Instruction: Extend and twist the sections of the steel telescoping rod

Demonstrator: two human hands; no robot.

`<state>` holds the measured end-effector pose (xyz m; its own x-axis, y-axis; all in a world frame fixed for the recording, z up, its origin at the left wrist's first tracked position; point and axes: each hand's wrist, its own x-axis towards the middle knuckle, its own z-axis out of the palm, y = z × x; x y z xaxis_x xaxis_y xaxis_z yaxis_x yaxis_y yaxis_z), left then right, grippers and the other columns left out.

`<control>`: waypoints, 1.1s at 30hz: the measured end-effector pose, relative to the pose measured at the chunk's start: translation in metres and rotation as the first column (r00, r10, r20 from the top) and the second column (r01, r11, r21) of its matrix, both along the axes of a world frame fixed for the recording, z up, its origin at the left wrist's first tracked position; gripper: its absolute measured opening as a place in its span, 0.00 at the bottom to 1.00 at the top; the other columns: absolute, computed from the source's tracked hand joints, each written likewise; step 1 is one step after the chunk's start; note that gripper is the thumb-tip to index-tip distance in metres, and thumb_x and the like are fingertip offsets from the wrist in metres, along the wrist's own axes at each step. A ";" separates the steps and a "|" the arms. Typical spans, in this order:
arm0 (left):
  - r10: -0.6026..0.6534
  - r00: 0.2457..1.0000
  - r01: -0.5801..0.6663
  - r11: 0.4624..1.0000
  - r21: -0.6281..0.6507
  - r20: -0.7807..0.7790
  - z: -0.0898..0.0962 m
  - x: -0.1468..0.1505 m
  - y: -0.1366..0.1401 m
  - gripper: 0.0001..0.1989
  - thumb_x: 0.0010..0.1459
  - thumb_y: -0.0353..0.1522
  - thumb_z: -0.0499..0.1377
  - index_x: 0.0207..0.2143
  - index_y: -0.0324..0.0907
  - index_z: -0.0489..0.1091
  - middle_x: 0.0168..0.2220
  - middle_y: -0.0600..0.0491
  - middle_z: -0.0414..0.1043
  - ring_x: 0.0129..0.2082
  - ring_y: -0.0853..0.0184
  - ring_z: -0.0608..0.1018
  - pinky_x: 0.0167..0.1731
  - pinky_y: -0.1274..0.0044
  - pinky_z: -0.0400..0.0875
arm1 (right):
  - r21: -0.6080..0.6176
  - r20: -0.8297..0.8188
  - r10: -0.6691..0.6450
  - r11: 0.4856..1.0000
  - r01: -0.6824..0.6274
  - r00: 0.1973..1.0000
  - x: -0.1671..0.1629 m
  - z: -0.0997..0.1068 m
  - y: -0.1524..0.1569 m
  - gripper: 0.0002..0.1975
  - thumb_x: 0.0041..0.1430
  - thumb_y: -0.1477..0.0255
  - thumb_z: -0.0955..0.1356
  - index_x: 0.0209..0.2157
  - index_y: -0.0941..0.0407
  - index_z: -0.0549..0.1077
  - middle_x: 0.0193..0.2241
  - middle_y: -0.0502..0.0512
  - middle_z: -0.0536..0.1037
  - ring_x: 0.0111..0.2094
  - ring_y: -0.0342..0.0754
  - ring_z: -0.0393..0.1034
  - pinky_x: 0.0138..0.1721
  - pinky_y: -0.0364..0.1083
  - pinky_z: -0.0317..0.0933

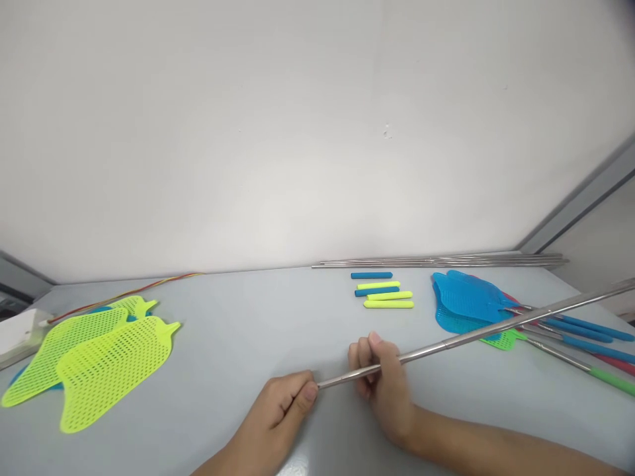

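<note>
The left hand [282, 406] grips the metal stick [471, 336], the right hand [389, 390] curls round it just beside, so hold it straight

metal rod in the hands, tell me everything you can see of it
The metal rod is slim, straight and silvery, with a shiny, steel-like surface. It appears built of stepped sections, thinner toward the left hand, which grips that end and hides its tip. The right hand curls around it a little farther along. It slants up to the right, crossing in view in front of the blue swatters, and leaves the picture at the right edge.
</note>
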<state>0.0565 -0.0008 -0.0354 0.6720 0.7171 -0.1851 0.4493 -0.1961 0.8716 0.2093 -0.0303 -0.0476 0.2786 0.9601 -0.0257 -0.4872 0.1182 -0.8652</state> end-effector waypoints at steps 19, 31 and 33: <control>0.052 0.998 -0.054 0.998 0.032 0.047 0.005 0.001 0.001 0.16 0.56 0.38 0.42 0.18 0.40 0.51 0.17 0.60 0.47 0.18 0.75 0.52 0.18 0.82 0.48 | -0.132 0.171 0.188 0.977 -0.167 0.967 0.004 0.005 0.003 0.23 0.53 0.62 0.53 0.11 0.58 0.57 0.09 0.47 0.56 0.12 0.38 0.49 0.13 0.40 0.42; 0.032 0.999 -0.034 0.997 0.076 0.028 0.002 0.001 0.000 0.16 0.56 0.38 0.41 0.18 0.40 0.50 0.17 0.60 0.47 0.18 0.75 0.52 0.18 0.82 0.48 | -0.153 0.184 0.199 0.973 -0.172 0.962 0.005 0.004 0.004 0.24 0.53 0.61 0.53 0.09 0.58 0.56 0.08 0.48 0.56 0.13 0.38 0.49 0.14 0.40 0.43; 0.034 0.999 -0.036 0.996 0.086 0.023 0.002 0.001 0.000 0.16 0.56 0.37 0.41 0.18 0.40 0.50 0.17 0.60 0.47 0.17 0.75 0.53 0.17 0.82 0.48 | -0.151 0.188 0.193 0.974 -0.166 0.963 0.005 0.003 0.004 0.24 0.53 0.61 0.53 0.09 0.58 0.56 0.08 0.48 0.56 0.13 0.38 0.49 0.14 0.40 0.43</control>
